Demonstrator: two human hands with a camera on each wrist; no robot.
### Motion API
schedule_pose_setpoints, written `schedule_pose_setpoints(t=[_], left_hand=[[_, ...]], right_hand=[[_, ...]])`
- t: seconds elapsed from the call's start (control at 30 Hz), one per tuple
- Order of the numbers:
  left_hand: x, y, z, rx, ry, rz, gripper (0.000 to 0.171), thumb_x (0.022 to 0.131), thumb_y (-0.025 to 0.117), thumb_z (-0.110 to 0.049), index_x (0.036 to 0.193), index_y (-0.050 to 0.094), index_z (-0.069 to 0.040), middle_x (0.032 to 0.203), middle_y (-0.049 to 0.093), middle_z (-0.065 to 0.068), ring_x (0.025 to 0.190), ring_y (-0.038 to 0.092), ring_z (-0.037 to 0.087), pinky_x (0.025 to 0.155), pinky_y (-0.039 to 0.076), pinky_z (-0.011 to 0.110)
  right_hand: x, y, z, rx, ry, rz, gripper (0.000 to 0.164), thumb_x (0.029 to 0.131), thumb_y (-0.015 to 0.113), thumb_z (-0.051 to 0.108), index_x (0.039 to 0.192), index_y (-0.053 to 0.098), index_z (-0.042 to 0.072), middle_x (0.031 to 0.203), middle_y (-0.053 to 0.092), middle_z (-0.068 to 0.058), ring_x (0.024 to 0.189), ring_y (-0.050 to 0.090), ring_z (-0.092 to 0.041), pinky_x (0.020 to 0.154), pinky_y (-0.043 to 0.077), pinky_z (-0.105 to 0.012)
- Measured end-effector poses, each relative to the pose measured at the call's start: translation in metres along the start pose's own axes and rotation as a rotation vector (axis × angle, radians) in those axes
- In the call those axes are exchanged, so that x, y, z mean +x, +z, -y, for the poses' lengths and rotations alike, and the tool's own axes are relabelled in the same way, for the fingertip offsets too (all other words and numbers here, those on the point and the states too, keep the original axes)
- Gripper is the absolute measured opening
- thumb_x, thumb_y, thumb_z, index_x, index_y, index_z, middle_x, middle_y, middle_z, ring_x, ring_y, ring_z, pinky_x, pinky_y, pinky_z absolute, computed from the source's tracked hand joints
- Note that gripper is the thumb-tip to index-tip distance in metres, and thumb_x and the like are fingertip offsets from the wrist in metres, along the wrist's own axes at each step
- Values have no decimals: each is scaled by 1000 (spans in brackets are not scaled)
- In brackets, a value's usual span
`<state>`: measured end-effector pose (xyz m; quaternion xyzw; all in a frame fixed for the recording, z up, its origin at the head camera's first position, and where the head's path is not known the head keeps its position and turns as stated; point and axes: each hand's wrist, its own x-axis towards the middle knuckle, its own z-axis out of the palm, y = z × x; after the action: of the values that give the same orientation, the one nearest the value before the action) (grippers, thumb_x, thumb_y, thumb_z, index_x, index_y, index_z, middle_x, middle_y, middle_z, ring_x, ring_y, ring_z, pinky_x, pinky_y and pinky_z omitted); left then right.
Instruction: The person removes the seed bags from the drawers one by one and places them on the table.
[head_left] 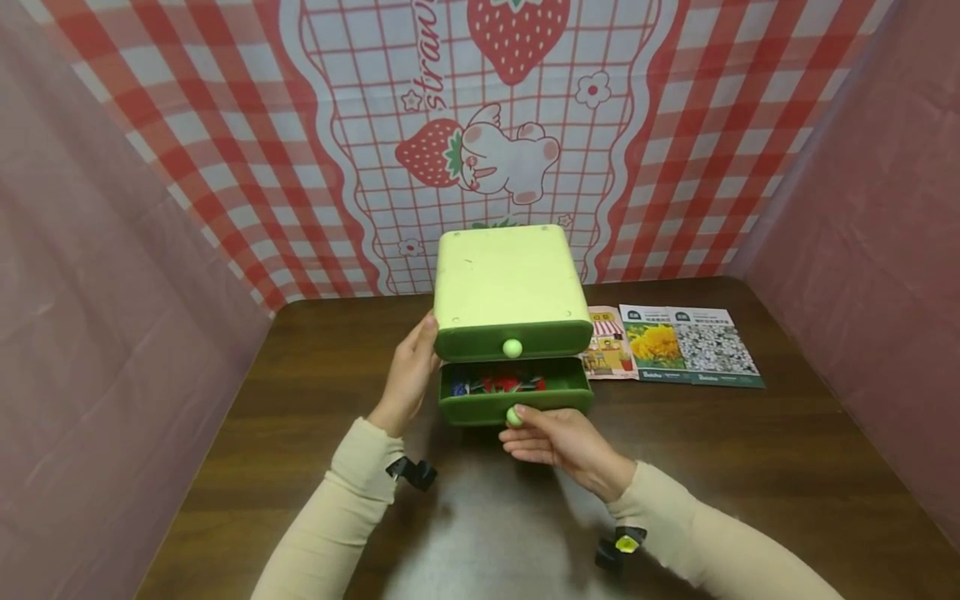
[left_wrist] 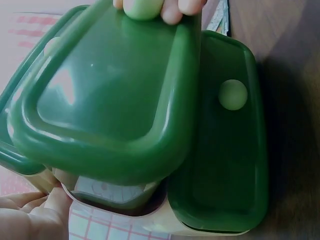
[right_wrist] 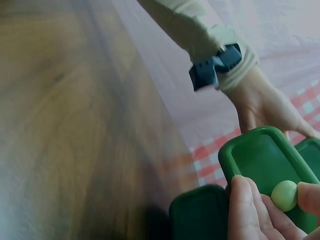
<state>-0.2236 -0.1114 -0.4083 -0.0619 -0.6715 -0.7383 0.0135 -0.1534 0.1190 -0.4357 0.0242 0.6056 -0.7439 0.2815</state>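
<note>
A pale green chest of drawers with dark green drawer fronts stands on the table. Its middle drawer is pulled out, and red and blue contents show inside. My right hand pinches the round knob of this drawer between thumb and fingers. Against the left side of the chest rests my left hand, fingers extended along the wall. The top drawer is closed. Below the pulled-out one, the bottom drawer appears closed in the left wrist view.
Right of the chest lie a pink illustrated packet, a packet with yellow flowers and one with white flowers. A checked strawberry cloth hangs behind the wooden table. Pink cloth hangs at both sides.
</note>
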Motion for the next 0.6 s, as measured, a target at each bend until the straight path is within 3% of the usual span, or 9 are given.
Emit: schedule_pose_setpoints(t=[0.6], left_hand=[[-1,-1,-2,3,8,23,60,105,39,-43,152,34,-7,159,33,8,144,37,24,117,38,39]], right_hand=[[-42,9,-23,21,17,7,50,96,62,33,120,61,-10,100,75,-13,90,74,-17,86,61,-32]])
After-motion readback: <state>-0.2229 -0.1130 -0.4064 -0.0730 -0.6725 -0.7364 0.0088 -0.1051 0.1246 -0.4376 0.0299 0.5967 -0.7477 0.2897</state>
